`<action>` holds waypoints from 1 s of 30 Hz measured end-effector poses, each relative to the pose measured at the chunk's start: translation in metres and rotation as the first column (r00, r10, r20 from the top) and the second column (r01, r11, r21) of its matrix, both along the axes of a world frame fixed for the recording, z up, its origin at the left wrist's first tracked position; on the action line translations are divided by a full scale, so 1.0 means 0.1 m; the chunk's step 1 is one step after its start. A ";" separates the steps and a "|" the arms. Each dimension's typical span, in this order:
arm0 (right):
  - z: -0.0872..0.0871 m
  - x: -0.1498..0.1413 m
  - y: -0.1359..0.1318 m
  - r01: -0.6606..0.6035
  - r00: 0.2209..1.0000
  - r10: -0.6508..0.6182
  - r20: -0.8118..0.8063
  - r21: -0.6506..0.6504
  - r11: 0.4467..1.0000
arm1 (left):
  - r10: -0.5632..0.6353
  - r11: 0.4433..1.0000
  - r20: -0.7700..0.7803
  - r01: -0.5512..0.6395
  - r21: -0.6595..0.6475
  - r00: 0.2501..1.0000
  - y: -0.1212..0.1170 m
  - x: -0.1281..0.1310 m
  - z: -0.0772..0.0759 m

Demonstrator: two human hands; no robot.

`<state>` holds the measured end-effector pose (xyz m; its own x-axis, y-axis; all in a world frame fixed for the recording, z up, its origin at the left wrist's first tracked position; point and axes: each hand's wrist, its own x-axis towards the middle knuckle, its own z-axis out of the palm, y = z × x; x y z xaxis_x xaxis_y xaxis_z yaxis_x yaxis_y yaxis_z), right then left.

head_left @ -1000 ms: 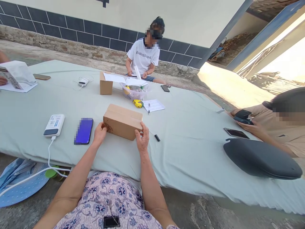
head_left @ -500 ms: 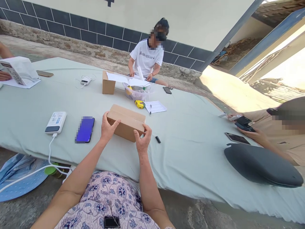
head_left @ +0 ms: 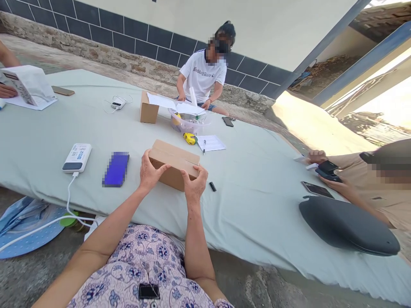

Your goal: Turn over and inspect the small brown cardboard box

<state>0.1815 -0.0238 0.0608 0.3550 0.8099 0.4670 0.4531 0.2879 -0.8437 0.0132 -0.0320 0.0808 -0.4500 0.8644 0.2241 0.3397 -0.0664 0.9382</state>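
Note:
A closed brown cardboard box (head_left: pixel 173 159) sits before me on the cloth-covered table. My left hand (head_left: pixel 151 174) grips its left end, thumb along the near top edge. Around the right end is my right hand (head_left: pixel 195 183), its thumb also at the near edge; the other fingers are partly hidden by the box. A small black cap-like piece (head_left: pixel 212 186) lies just right of my right hand. Beyond the box are a yellow tape measure (head_left: pixel 190 138) and a sheet of paper (head_left: pixel 212 143) with a pen (head_left: pixel 204 146) on it.
Left of me lie a phone (head_left: pixel 116 170) and a white power bank (head_left: pixel 77 158) with a cable. Farther back stand an open carton (head_left: pixel 148 112) and a clear basin (head_left: pixel 189 126). A dark case (head_left: pixel 348 224) rests at right. Co-workers (head_left: pixel 204 72) sit around the table.
Both my hands have shifted slightly right in view with the box, and my thumbs have come closer together along its near edge. The camera view has moved a little.

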 end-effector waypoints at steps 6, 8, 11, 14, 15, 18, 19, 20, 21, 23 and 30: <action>-0.13 0.22 0.03 -0.193 0.977 0.198 -0.082 0.059 0.979 | -0.075 0.992 -0.016 0.076 0.098 0.997 0.03 -0.11 -0.08; -0.19 0.26 0.04 -0.234 0.963 0.244 -0.110 0.097 0.967 | -0.105 0.986 -0.005 0.105 0.127 0.994 0.03 -0.15 -0.11; -0.29 0.26 0.05 -0.271 0.933 0.299 -0.199 0.153 0.950 | -0.159 0.978 0.063 0.148 0.147 0.985 0.04 -0.20 -0.15; -0.36 0.23 0.06 -0.303 0.905 0.343 -0.252 0.185 0.935 | -0.184 0.975 0.153 0.161 0.151 0.971 0.07 -0.22 -0.16; -0.38 0.22 0.06 -0.305 0.905 0.346 -0.249 0.189 0.934 | -0.184 0.975 0.172 0.158 0.154 0.968 0.08 -0.23 -0.15; -0.41 0.21 0.06 -0.296 0.918 0.338 -0.210 0.208 0.933 | -0.162 0.981 0.194 0.136 0.137 0.968 0.12 -0.23 -0.09; -0.42 0.20 0.06 -0.297 0.921 0.341 -0.188 0.226 0.928 | -0.145 0.985 0.192 0.124 0.118 0.971 0.14 -0.23 -0.06; -0.42 0.20 0.06 -0.302 0.925 0.346 -0.155 0.248 0.920 | -0.120 0.990 0.181 0.103 0.097 0.976 0.15 -0.23 -0.02; -0.42 0.19 0.05 -0.304 0.932 0.344 -0.116 0.268 0.914 | -0.089 0.994 0.162 0.077 0.081 0.983 0.17 -0.22 0.01; -0.41 0.15 0.03 -0.290 0.949 0.313 -0.030 0.304 0.908 | -0.040 0.997 0.093 0.033 0.072 0.995 0.18 -0.20 0.06; -0.40 -0.01 -0.01 -0.219 0.974 0.187 0.130 0.309 0.925 | -0.180 0.982 -0.044 0.182 0.059 0.983 0.12 0.00 -0.06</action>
<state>0.1803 -0.0251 0.0205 0.1390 0.6619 0.7366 0.4305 0.6295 -0.6468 0.0135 -0.0201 0.0744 -0.2776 0.9144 0.2946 0.3525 -0.1884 0.9167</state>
